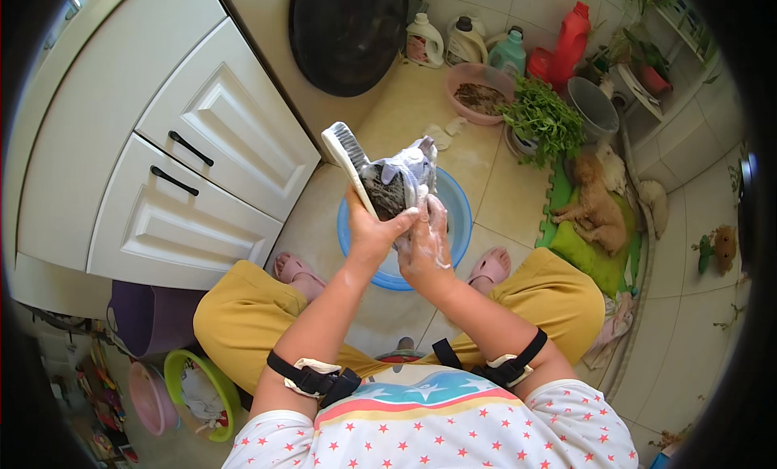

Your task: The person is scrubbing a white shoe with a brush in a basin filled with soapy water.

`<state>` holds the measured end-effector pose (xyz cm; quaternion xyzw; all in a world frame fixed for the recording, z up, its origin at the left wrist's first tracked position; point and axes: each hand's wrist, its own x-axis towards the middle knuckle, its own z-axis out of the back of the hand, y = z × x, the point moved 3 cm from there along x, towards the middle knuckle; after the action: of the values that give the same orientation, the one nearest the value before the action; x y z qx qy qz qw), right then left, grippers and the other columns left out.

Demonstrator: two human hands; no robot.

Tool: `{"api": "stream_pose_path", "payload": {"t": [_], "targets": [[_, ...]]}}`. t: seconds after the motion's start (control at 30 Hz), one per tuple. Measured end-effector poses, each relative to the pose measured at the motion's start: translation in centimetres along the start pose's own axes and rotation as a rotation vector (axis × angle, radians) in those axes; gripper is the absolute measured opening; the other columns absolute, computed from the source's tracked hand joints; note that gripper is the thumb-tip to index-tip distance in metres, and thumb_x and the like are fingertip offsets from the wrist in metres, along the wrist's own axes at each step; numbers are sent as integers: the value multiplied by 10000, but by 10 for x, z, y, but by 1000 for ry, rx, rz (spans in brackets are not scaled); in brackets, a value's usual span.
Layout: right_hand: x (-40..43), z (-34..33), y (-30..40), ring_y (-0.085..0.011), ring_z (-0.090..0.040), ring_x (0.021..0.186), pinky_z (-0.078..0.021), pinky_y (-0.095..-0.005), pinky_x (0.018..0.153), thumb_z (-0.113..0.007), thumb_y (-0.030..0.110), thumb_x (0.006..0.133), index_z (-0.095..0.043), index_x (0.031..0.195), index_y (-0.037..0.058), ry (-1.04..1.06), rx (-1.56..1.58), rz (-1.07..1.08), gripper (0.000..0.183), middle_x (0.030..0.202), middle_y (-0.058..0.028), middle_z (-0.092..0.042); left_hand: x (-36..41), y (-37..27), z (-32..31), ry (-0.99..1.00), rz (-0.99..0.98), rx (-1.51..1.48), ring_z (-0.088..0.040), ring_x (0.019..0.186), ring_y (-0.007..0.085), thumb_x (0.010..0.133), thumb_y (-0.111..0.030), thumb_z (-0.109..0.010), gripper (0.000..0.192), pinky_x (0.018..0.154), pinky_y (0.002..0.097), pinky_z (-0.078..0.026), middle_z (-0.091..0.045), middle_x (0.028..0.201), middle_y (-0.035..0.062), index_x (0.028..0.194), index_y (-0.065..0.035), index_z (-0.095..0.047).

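In my left hand [371, 233] is a white scrubbing brush [341, 153], tilted with its grey bristles facing right. A foam-covered shoe [405, 168], pale lilac with a dark area, sits right of the brush and above my hands. My right hand [428, 241], streaked with suds, grips the shoe's lower end. The tip of my left thumb lies close to the right fingers; whether it also presses on the shoe cannot be told. Beneath both hands a blue plastic basin [464, 211] stands on the floor, its inside mostly hidden.
White cabinets [200, 141] rise at left. Detergent bottles [464, 41], a pink bowl [455, 99] and a leafy potted plant [543, 117] stand ahead. A small curly-haired dog [598, 208] sits on a green cushion [583, 256] at right. Behind left are a purple bucket [149, 317] and a green basin [227, 402].
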<state>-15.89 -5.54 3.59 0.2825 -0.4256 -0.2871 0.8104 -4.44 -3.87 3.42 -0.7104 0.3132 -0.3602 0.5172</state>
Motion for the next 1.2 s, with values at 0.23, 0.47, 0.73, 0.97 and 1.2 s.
{"api": "stream_pose_path", "payload": {"t": [0.23,0.47,0.73,0.97,1.2], "targets": [[1,-4,-3,-421,-388,1238,-362,-470,987,-574,-74,690,-409,1333,0,90,95,129,667,1310,-252,-409,10,-18,24,3,140,-101,-571,824,101,707,-108,-756,662,640,229,-491,-541,1032,53,1233,-29,-362],[33,23,-21,-353,-495,1090,-398,-436,891,-772,115,590,-518,1226,96,-174,-37,308,684,1182,-158,-530,2,-31,37,167,321,-167,-358,491,-1,771,-293,-626,492,403,147,-316,-473,769,-53,1173,-74,-444],[26,-2,-71,-285,-403,1278,-368,-393,1041,-886,133,537,-119,1465,89,364,919,-652,1205,1374,-160,-362,-2,-12,54,241,472,-400,-367,473,-15,758,-345,-634,443,419,143,-331,-476,681,-64,1067,-52,-513],[14,-10,-66,-165,-496,1086,-402,-328,967,-797,60,631,-311,1407,75,640,1111,-670,916,1317,-52,-457,2,-1,58,209,505,-500,-385,460,-12,790,-382,-610,451,416,129,-353,-540,690,-46,1083,-43,-558],[5,-8,-65,-163,-522,1095,-405,-332,979,-801,48,633,-442,1332,71,718,1153,-775,785,1212,-40,-565,5,10,51,303,589,-516,-385,468,-40,783,-449,-625,491,394,94,-339,-554,690,-52,1063,-50,-573]]}}
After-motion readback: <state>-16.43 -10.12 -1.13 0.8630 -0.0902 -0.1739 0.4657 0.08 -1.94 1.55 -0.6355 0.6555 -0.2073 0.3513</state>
